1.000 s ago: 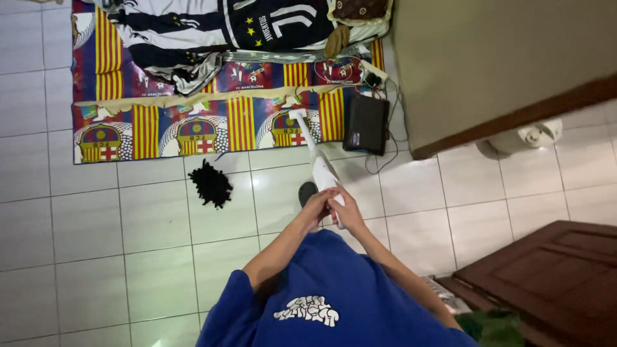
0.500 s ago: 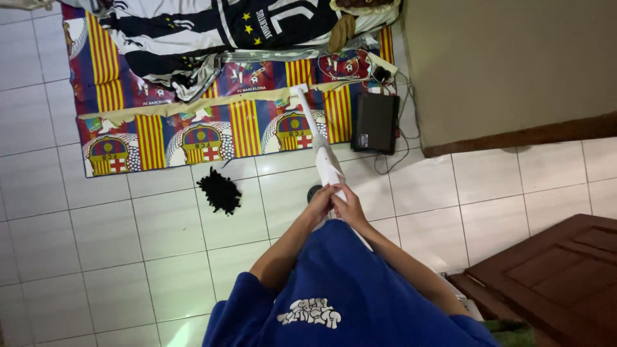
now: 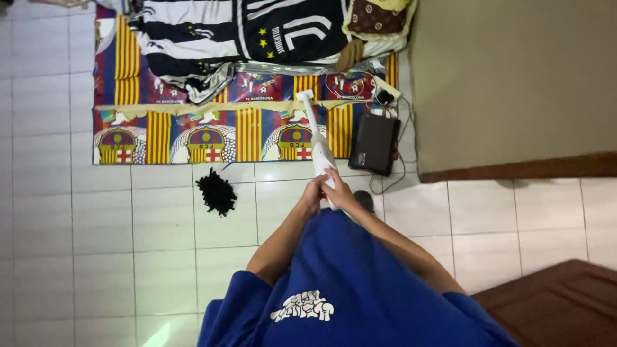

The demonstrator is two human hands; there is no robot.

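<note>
Both my hands hold a white handheld vacuum [image 3: 317,144] in front of me. My left hand [image 3: 314,192] grips its rear body from the left, and my right hand [image 3: 341,195] wraps the handle from the right. The vacuum's long nozzle points away from me, with its tip over a striped red, blue and yellow sheet [image 3: 193,132] spread on the white tiled floor. My blue shirt fills the lower part of the view.
A black fuzzy clump [image 3: 216,191] lies on the tiles left of my hands. A black box with cables [image 3: 375,143] sits at the sheet's right end. Black and white striped clothing [image 3: 244,32] lies on the sheet. A beige wall [image 3: 514,83] and brown wooden door [image 3: 559,302] stand right.
The vacuum's nozzle has moved forward over the striped sheet, and my view has shifted closer to it. Both hands keep their hold.
</note>
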